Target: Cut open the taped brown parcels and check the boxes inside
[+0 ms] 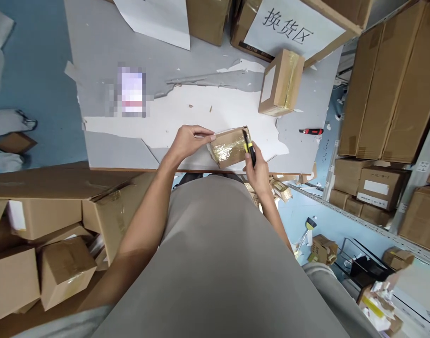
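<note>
A small cardboard box (pixel 230 146) with shiny clear tape across it lies near the front edge of the table. My left hand (pixel 191 142) pinches the box at its left upper corner, thumb and fingers close together. In my right hand (pixel 257 170) is a black and yellow box cutter (pixel 250 149), its front end over the right side of the box. Whether the blade is out or touches the tape I cannot make out. Farther right on the table lies a red and black box cutter (pixel 311 132).
A taped carton (pixel 281 83) stands at the back right of the table (pixel 105 150), near a sign (pixel 292 26) on a larger box. A blurred screen (pixel 133 91) is at the left. A big open carton (pixel 126 211) full of boxes stands below left; shelves with cartons (pixel 394 89) line the right.
</note>
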A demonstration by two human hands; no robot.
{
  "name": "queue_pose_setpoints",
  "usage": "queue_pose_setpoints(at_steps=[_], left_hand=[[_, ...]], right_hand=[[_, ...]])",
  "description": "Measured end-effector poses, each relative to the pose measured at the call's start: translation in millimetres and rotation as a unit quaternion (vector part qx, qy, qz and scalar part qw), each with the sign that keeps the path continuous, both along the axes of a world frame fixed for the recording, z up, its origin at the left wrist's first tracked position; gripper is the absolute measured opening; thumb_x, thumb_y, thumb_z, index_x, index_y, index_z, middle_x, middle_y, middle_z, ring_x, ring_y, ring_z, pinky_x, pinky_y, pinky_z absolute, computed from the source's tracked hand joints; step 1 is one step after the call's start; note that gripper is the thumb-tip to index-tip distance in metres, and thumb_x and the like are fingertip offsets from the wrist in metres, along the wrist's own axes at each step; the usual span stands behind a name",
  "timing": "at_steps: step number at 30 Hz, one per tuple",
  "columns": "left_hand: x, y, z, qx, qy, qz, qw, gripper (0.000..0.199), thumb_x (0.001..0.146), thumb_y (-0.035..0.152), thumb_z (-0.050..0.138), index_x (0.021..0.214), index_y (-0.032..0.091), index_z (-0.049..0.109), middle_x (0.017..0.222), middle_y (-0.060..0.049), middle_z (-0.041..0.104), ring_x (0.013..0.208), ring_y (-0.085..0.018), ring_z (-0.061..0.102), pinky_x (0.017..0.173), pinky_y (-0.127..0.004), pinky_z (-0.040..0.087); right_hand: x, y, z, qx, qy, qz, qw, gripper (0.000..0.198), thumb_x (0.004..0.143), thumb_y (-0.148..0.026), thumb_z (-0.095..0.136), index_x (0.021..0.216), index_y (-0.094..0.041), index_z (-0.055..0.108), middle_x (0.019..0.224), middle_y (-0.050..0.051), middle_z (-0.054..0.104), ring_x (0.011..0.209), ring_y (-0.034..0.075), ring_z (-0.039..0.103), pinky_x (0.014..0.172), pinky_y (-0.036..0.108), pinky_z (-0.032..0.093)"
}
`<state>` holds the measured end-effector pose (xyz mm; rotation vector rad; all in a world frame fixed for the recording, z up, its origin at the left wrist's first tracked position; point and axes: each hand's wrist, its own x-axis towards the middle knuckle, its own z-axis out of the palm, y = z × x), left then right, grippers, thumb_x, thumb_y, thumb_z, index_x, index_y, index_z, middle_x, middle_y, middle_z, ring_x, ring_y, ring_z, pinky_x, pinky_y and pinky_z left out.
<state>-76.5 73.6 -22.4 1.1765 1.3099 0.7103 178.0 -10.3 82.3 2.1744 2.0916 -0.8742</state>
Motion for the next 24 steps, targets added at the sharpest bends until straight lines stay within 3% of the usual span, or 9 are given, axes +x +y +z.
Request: queue_pose_setpoints(at_steps=[5,11,18,24], left_hand=[[-4.1,6.5,-4.9,0.023,0.006,-0.015,1.000,0.034,0.089,0.048,0.094,0.102,0.017,0.092,0.108,-0.011,0.087,0.108,-0.030,0.080,0.109,-0.046,0.064],[-3.1,11.5,-11.2,0.017,-0.004,-0.027,0.999,0.034,0.086,0.047,0.097,0.099,0.016,0.090,0.102,-0.010,0.087,0.104,-0.029,0.081,0.106,-0.044,0.064],[1.4,9.8,-7.0,0.008,-0.020,-0.015,1.000,0.036,0.081,0.051,0.098,0.091,0.018,0.088,0.096,-0.009,0.088,0.096,-0.028,0.082,0.097,-0.039,0.067],[5.5,11.0,-7.4,0.026,0.006,0.008,1.000,0.015,0.084,0.034,0.090,0.090,0.021,0.088,0.094,-0.006,0.087,0.096,-0.025,0.082,0.099,-0.037,0.066]], right_hand=[[-40.3,-9.0,11.1,-0.079,0.019,0.045,0.996,0.062,0.121,-0.036,0.033,0.182,-0.025,0.040,0.152,0.012,0.079,0.131,0.030,0.080,0.110,0.042,0.063],[-61.9,-4.7,11.1,-0.101,-0.054,0.081,0.990,0.061,0.122,-0.033,0.037,0.183,-0.027,0.040,0.165,0.012,0.071,0.140,0.029,0.077,0.113,0.040,0.061],[-95.9,-0.8,32.1,-0.159,-0.171,0.053,0.971,0.062,0.123,-0.029,0.035,0.185,-0.025,0.033,0.143,0.016,0.081,0.123,0.031,0.083,0.109,0.043,0.062],[-127.3,14.9,39.1,-0.212,-0.237,0.063,0.946,0.068,0.120,-0.017,0.042,0.186,-0.018,0.026,0.137,0.023,0.081,0.123,0.031,0.083,0.106,0.042,0.064]])
